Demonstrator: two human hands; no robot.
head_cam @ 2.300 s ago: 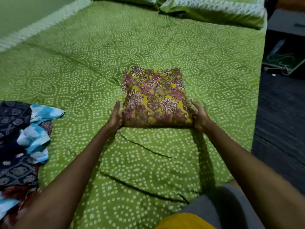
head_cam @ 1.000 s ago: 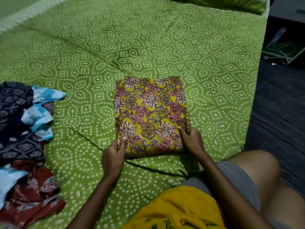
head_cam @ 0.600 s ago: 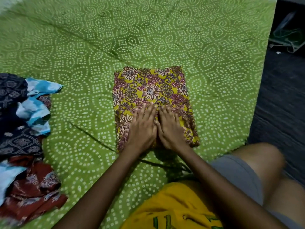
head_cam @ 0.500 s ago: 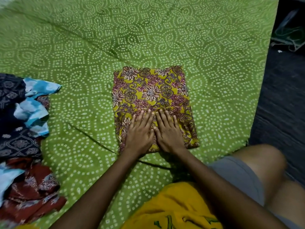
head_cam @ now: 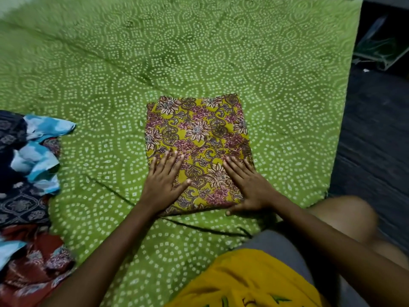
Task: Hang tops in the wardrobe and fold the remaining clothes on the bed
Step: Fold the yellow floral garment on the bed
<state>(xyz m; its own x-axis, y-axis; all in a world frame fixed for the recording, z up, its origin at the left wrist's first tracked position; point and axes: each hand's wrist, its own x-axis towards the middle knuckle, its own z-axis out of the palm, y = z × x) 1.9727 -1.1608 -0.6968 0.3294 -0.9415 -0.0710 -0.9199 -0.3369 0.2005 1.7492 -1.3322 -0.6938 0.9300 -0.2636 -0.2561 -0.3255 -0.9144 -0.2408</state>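
A yellow floral cloth (head_cam: pixel 197 134), folded into a neat square, lies on the green patterned bed sheet (head_cam: pixel 199 52) in front of me. My left hand (head_cam: pixel 164 180) presses flat on its near left part, fingers straight and spread. My right hand (head_cam: pixel 247 182) presses flat on its near right part, thumb over the near edge. A pile of loose clothes (head_cam: pixel 24 178) in dark blue, light blue and red lies at the left edge of the bed.
The bed's right edge (head_cam: pixel 338 129) drops to a dark floor (head_cam: pixel 376 140). A greenish object (head_cam: pixel 380 49) lies on the floor at the far right. My knee (head_cam: pixel 340 220) and yellow shirt (head_cam: pixel 247 280) fill the lower right.
My hands pulled the folded cloth closer, then laid flat side by side on it. They have now slid apart toward its left and right sides.
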